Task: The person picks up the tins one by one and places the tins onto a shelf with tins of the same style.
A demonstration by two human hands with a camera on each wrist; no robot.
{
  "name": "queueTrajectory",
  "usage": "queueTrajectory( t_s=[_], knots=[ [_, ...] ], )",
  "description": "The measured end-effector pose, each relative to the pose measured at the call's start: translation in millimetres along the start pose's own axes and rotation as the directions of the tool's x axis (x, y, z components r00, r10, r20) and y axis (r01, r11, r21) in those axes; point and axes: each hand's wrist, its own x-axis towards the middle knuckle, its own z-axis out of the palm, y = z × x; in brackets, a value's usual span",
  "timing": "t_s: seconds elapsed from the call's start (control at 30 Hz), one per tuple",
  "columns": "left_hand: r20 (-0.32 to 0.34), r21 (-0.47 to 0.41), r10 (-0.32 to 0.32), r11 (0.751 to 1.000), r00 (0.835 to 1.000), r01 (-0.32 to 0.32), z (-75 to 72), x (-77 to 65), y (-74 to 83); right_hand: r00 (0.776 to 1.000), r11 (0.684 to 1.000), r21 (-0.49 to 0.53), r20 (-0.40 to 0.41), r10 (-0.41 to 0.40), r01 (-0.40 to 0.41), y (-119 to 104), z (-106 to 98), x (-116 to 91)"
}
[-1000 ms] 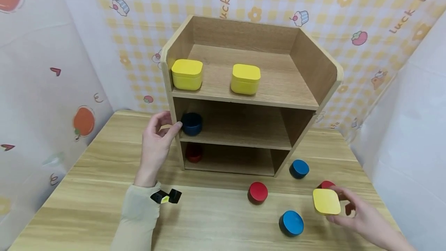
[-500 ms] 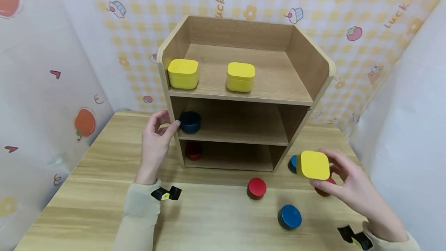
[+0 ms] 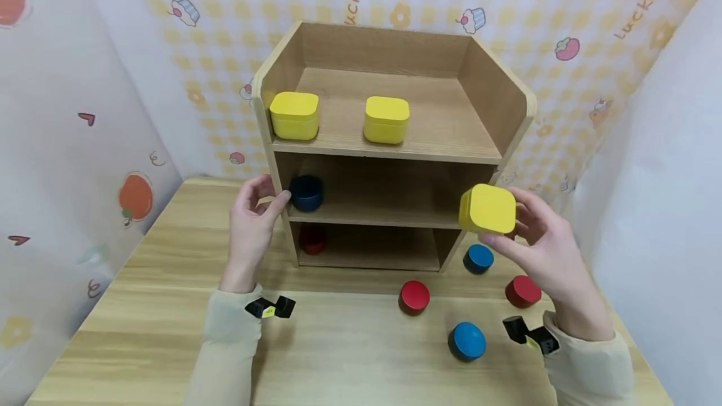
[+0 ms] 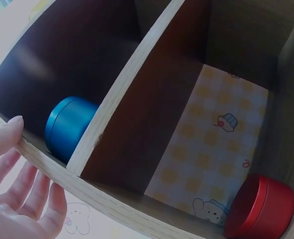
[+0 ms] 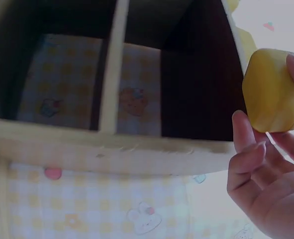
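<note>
- Yellow box (image 3: pixel 491 208): raised from low over surface (image 3: pixel 338 343) to near shelf unit's (image 3: pixel 389 151) right edge; carry apparently unfinished.
- Right hand (image 3: pixel 544 240) grips it.
- Left hand (image 3: pixel 252 221) pinches shelf unit's left side.

The right hand (image 3: pixel 541 246) has lifted the yellow box (image 3: pixel 489 209) from low over the table (image 3: pixel 350 343), and moved it left and away from the person; in the head view the box now overlaps the right edge of the shelf (image 3: pixel 389 150); the right-hand red tin (image 3: pixel 523 293), partly hidden earlier, shows whole; the rear blue tin (image 3: pixel 478 260), partly covered half a second ago, is uncovered again; the right sleeve (image 3: pixel 589 362) has come further into view.
</note>
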Motion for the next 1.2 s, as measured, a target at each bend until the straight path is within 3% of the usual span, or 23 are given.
queueTrajectory(
  t_s=[0.13, 0.23, 0.47, 0.83, 1.03, 1.2],
  knots=[
    [0.014, 0.014, -0.002, 1.000, 1.000, 0.002, -1.4, -1.0, -0.8, 0.999, 0.997, 0.070, -0.041, -0.014, 0.017, -7.8, 1.8, 11.6],
    [0.016, 0.022, 0.001, 1.000, 1.000, -0.002, -1.1, -0.4, 0.0, 0.997, 0.998, 0.057, -0.071, -0.008, 0.012, -15.3, 3.5, 22.3],
    [0.031, 0.031, 0.018, 0.999, 0.999, -0.019, 1.7, 4.3, 1.5, 0.984, 0.998, -0.068, -0.176, -0.005, -0.007, -29.4, 6.3, 46.4],
    [0.010, 0.037, 0.014, 0.999, 1.000, -0.015, -3.7, -1.9, -0.3, 0.970, 0.982, -0.189, -0.232, -0.068, 0.023, -46.7, 28.5, 74.2],
    [0.011, 0.030, 0.014, 0.999, 1.000, -0.014, -3.4, -2.7, 0.9, 0.965, 0.983, -0.186, -0.257, -0.043, -0.006, -50.5, 37.6, 81.7],
    [0.027, 0.037, 0.011, 0.999, 1.000, -0.012, -0.7, -2.2, 2.0, 0.963, 0.965, -0.255, -0.269, -0.005, -0.066, -51.0, 38.4, 83.6]
  ],
)
